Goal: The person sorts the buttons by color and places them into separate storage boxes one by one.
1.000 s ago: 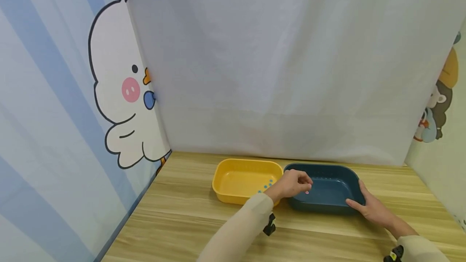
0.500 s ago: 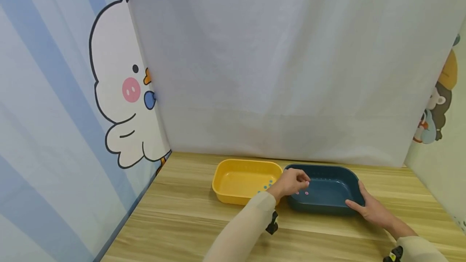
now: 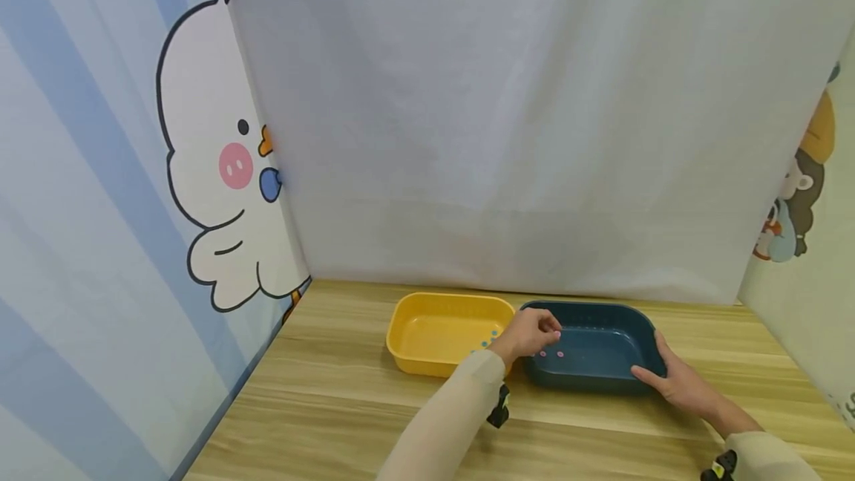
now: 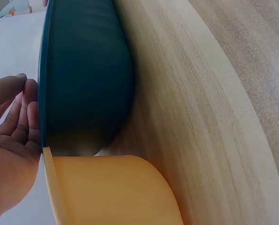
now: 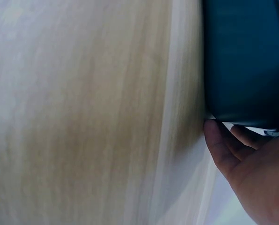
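My left hand [image 3: 530, 334] hovers over the left end of a dark blue plastic basin [image 3: 601, 351], thumb and fingertips pinched on a small pink disc [image 3: 557, 335]. In the left wrist view the pinch shows above the rim, but the disc is hidden. On the basin floor lie a pink disc [image 3: 560, 354] and another pink disc [image 3: 542, 353], just below those fingers. My right hand [image 3: 683, 381] holds the basin's right end, its thumb at the front rim and its fingers along the outer side. The right wrist view shows these fingers against the basin's end.
A yellow basin [image 3: 434, 325] stands directly left of the blue one, touching or nearly so. Several small blue discs [image 3: 485, 344] lie in its right part, partly covered by my left forearm. Both basins stand on a wood-grain table [image 3: 320, 392] before a hanging grey-white cloth [image 3: 501, 132].
My left hand has risen slightly and drawn left. A second pink disc shows on the basin floor, and one is visible at the fingertips. My right hand keeps its hold.
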Action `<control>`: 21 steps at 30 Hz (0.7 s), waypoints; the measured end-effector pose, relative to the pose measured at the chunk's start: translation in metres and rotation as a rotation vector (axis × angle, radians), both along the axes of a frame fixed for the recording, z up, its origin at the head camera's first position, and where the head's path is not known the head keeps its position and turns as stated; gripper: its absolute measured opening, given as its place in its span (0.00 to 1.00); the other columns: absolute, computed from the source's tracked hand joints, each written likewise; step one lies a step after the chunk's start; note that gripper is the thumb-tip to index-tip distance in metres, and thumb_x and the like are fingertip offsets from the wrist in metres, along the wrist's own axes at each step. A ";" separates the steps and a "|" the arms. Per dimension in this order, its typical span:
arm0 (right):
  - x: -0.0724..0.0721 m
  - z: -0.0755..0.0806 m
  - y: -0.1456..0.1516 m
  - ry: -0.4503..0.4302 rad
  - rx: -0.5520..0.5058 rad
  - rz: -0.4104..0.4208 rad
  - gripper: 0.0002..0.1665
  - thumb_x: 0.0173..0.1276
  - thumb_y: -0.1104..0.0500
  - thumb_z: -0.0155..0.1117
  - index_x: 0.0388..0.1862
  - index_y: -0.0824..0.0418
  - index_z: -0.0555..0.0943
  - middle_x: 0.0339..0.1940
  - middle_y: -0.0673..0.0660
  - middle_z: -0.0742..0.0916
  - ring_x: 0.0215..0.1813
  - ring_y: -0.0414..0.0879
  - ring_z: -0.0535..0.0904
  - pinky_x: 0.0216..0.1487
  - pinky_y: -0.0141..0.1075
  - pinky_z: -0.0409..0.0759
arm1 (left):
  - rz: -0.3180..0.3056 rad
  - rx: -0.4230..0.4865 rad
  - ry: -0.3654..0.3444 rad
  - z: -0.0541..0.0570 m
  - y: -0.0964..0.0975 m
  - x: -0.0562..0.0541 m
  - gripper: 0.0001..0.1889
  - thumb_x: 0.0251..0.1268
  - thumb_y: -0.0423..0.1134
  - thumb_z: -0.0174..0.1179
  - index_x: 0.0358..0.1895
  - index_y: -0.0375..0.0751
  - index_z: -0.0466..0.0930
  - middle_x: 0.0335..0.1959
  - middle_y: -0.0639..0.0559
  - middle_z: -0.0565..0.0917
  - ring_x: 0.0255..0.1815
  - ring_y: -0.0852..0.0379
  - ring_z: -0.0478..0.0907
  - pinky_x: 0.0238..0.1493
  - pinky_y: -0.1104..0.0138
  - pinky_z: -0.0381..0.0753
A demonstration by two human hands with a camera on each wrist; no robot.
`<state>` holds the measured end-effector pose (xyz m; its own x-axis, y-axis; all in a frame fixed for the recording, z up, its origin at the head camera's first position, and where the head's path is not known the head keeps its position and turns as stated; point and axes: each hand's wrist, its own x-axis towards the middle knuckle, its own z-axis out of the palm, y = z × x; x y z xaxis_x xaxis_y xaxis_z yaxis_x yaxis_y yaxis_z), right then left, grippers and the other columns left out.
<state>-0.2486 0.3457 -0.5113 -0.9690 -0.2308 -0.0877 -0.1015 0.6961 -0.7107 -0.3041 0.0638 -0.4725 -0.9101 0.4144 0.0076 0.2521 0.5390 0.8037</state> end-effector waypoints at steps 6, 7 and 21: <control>0.000 -0.001 -0.001 -0.005 -0.015 -0.001 0.59 0.71 0.47 0.56 0.70 0.73 0.25 0.67 0.84 0.41 0.65 0.81 0.40 0.59 0.70 0.46 | 0.014 -0.004 -0.002 -0.001 0.000 -0.002 0.05 0.65 0.36 0.60 0.41 0.41 0.82 0.26 0.60 0.78 0.31 0.54 0.81 0.20 0.71 0.74; 0.000 -0.001 -0.001 0.000 -0.013 -0.003 0.59 0.70 0.48 0.56 0.70 0.74 0.25 0.67 0.84 0.41 0.66 0.81 0.41 0.59 0.70 0.46 | 0.018 0.000 -0.003 -0.002 0.001 -0.002 0.06 0.65 0.36 0.60 0.42 0.40 0.82 0.26 0.60 0.78 0.31 0.54 0.81 0.20 0.71 0.74; -0.001 -0.001 0.000 0.007 0.011 -0.003 0.59 0.71 0.47 0.56 0.70 0.74 0.26 0.67 0.84 0.42 0.65 0.81 0.42 0.59 0.69 0.47 | 0.056 0.014 0.012 -0.003 0.004 -0.010 0.04 0.65 0.36 0.60 0.40 0.41 0.82 0.26 0.60 0.78 0.25 0.64 0.75 0.24 0.72 0.75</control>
